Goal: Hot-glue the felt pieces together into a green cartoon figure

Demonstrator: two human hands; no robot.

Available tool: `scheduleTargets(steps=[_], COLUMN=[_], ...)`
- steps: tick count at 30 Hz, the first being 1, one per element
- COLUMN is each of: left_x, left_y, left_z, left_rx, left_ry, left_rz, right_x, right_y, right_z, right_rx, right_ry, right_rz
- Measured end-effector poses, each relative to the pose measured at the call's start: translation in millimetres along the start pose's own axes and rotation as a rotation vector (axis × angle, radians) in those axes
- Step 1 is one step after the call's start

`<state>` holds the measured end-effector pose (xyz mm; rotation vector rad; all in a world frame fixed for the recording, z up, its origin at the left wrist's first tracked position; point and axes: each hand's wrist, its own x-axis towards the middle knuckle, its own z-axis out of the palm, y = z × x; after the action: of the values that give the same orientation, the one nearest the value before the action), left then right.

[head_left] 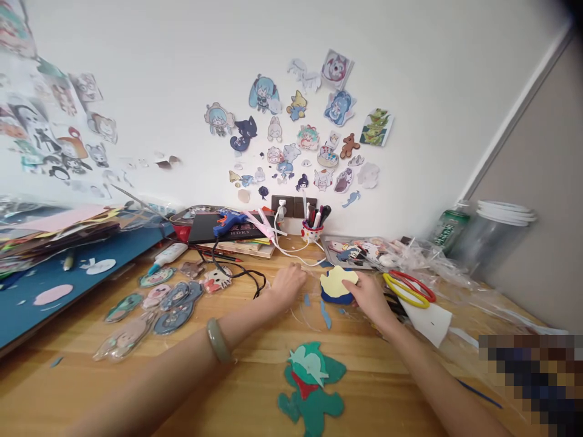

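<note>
My right hand (370,294) pinches a layered cutout, pale yellow (336,280) on top and dark blue (336,297) beneath, by its right edge above the desk. My left hand (288,285) rests low over the desk to the left of it, its fingers bent together and pointing away; whatever may be between them is hidden. A bangle (218,341) circles the left wrist. Between my forearms lies a green figure cutout (313,382) with a light green piece on its head and a red piece at its neck. Small blue scraps (325,315) lie near both hands.
A blue glue gun (229,223) and a pink tool with a cord sit on a stack at the back. Behind my hands stands a pen cup (312,230). Finished-looking figures (175,315) lie left; scissors with red and yellow handles (410,290) lie right, by plastic wrap.
</note>
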<state>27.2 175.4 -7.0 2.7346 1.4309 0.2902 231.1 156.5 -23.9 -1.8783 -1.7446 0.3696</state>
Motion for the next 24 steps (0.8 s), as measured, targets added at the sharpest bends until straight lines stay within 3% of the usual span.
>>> scheduleTargets(steps=[5,10,14,17,20,24], left_x=[-0.2,5.9,9.1,7.3,2.1,-7.6], left_y=[-1.9,0.8,4.4,2.7,-0.4,1.3], left_z=[-2.2,-10.4,-13.6,-12.3,-8.9,-3.0], left_rx=[-0.072,-0.237,-0.354,-0.399,-0.41,-0.381], left_ry=[0.064,0.116,0.113,0.109,0.121,0.128], left_rz=[-0.029,-0.032,-0.062,-0.076,-0.072,-0.034], right_x=[0.2,4.4,11.5,19.4,16.6,-23.1], right_y=[4.7,-9.1,-20.8,-10.7,16.6,53.4], right_z=[-2.4,4.7,0.8,-27.2,-68.0,-101.5], right_rx=[0.021,0.169,0.224,0.197,0.134,-0.039], right_ry=[0.013,-0.112,-0.157,-0.135,-0.152,-0.237], right_rz=[-0.035,-0.068,-0.174,-0.208,-0.171,-0.14])
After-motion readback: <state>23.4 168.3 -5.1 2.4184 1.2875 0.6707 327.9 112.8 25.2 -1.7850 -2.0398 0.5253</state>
